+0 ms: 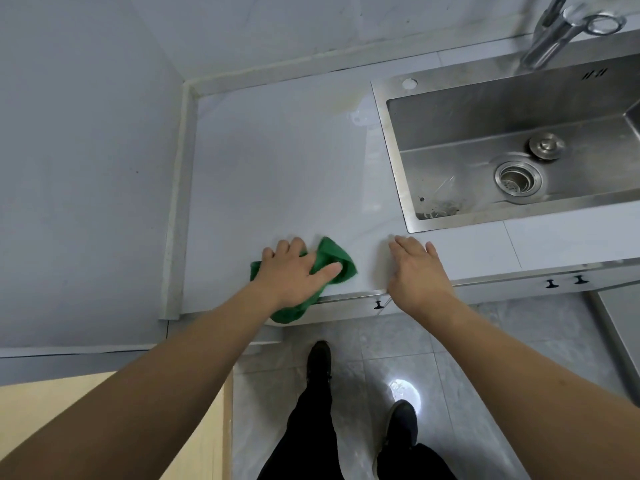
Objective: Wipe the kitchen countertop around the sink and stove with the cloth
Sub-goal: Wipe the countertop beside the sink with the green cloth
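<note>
Two hands are working at the front edge of the countertop [277, 161]: our left hand [294, 271] is pressing its spread fingers flat on the green cloth [332, 258], which is lying bunched there with a fold hanging over the lip, while our right hand [419, 271] is resting empty, fingers loosely together, just left of the sink [398, 161]. We are judging the cloth soft, light and limp, best held under a flat palm. The stove is lying out of view, and the faucet [554, 36] is being cut off at the top.
</note>
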`<control>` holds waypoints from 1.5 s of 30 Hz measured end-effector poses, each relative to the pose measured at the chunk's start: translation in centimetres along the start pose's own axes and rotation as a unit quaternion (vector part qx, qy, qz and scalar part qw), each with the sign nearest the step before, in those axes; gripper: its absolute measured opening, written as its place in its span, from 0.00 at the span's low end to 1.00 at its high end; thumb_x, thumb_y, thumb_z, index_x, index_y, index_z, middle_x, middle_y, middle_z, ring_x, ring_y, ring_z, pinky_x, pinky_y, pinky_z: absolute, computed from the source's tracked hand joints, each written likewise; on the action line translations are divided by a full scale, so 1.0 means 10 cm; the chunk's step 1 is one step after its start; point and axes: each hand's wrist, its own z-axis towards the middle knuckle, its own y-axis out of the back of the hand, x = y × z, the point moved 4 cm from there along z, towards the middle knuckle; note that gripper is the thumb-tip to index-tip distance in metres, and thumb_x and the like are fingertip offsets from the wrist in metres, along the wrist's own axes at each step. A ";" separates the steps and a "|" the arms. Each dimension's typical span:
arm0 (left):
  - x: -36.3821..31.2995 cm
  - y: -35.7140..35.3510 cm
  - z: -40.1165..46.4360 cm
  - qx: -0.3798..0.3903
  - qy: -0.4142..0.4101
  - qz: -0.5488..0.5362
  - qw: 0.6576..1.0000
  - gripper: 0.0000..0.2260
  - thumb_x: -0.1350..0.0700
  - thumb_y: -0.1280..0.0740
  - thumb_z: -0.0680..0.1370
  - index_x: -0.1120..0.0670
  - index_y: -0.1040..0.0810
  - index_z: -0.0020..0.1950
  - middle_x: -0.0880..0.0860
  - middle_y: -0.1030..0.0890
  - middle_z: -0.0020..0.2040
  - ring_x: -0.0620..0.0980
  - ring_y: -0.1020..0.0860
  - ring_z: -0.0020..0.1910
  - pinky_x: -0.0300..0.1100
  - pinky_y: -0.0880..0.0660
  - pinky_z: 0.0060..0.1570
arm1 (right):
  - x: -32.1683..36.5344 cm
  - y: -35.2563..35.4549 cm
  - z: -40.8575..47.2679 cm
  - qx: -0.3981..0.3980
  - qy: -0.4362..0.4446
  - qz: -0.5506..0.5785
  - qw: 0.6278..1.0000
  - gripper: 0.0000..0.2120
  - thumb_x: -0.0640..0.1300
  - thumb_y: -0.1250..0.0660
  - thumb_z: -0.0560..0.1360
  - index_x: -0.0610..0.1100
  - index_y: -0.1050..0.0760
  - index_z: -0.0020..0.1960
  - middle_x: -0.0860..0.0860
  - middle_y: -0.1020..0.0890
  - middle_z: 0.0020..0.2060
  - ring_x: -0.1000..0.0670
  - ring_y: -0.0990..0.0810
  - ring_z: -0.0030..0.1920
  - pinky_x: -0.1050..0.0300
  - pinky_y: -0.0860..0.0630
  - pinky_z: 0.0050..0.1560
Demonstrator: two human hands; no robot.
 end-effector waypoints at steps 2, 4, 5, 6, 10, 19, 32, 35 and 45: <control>-0.12 -0.04 0.01 0.014 -0.024 -0.016 0.999 0.24 0.36 0.58 0.80 0.44 0.31 0.66 0.54 0.36 0.64 0.56 0.39 0.63 0.56 0.41 0.62 | 0.02 -0.02 0.01 0.005 0.001 0.001 1.000 0.33 0.40 0.41 0.74 0.41 0.47 0.77 0.49 0.44 0.77 0.49 0.48 0.77 0.50 0.57 0.76; -0.17 -0.11 -0.01 0.009 -0.042 -0.031 0.999 0.14 0.43 0.50 0.81 0.43 0.33 0.63 0.53 0.37 0.64 0.56 0.40 0.63 0.54 0.43 0.61 | 0.03 -0.03 0.01 0.008 0.001 0.001 1.000 0.33 0.41 0.41 0.74 0.41 0.48 0.77 0.49 0.45 0.77 0.49 0.49 0.77 0.49 0.57 0.76; -0.17 -0.15 -0.03 0.005 -0.049 -0.038 0.998 0.11 0.45 0.47 0.81 0.42 0.32 0.62 0.52 0.38 0.64 0.55 0.40 0.63 0.53 0.44 0.60 | 0.03 -0.03 0.01 0.008 0.000 0.001 1.000 0.33 0.41 0.41 0.74 0.41 0.48 0.77 0.49 0.45 0.77 0.49 0.50 0.77 0.49 0.57 0.76; -0.17 -0.18 -0.04 0.001 -0.059 -0.040 0.997 0.10 0.46 0.45 0.80 0.41 0.32 0.60 0.51 0.38 0.63 0.55 0.41 0.62 0.52 0.44 0.59 | 0.03 -0.03 0.01 0.007 -0.002 0.002 1.000 0.34 0.40 0.41 0.74 0.41 0.49 0.78 0.49 0.45 0.77 0.49 0.50 0.77 0.49 0.57 0.76; -0.26 -0.12 0.01 -0.044 -0.134 0.023 0.990 0.07 0.46 0.39 0.77 0.44 0.28 0.54 0.50 0.37 0.63 0.54 0.39 0.61 0.53 0.44 0.57 | 0.01 -0.04 -0.01 0.007 -0.009 0.004 1.000 0.34 0.39 0.42 0.74 0.41 0.49 0.77 0.49 0.45 0.77 0.49 0.50 0.77 0.49 0.58 0.76; -0.15 0.17 0.47 -0.104 -0.027 0.047 0.993 0.14 0.54 0.43 0.78 0.50 0.33 0.64 0.56 0.37 0.66 0.59 0.39 0.64 0.62 0.41 0.63 | -0.01 -0.09 -0.04 -0.012 -0.007 0.010 1.000 0.33 0.39 0.43 0.74 0.42 0.49 0.78 0.50 0.45 0.77 0.48 0.50 0.77 0.48 0.58 0.76; 0.01 -0.21 0.08 -0.203 -0.176 -0.085 0.959 0.25 0.38 0.35 0.70 0.51 0.30 0.60 0.52 0.30 0.63 0.55 0.31 0.64 0.52 0.37 0.66 | 0.29 -0.13 0.01 -0.049 0.067 -0.018 0.996 0.15 0.52 0.39 0.77 0.47 0.25 0.60 0.49 0.23 0.56 0.45 0.28 0.58 0.51 0.34 0.58; 0.06 -0.23 0.14 -0.216 -0.173 -0.131 0.952 0.30 0.40 0.31 0.69 0.54 0.32 0.64 0.54 0.29 0.63 0.54 0.32 0.64 0.51 0.38 0.69 | 0.45 -0.18 0.08 -0.016 0.100 -0.059 0.993 0.10 0.48 0.40 0.77 0.46 0.24 0.54 0.50 0.22 0.50 0.44 0.28 0.56 0.52 0.35 0.55; 0.04 0.29 0.91 -0.247 -0.240 0.001 0.939 0.22 0.40 0.37 0.71 0.53 0.26 0.58 0.52 0.27 0.63 0.57 0.29 0.62 0.57 0.40 0.66 | 0.41 0.02 0.86 -0.059 0.035 -0.089 0.994 0.03 0.42 0.36 0.72 0.46 0.23 0.43 0.50 0.22 0.40 0.44 0.26 0.48 0.52 0.35 0.47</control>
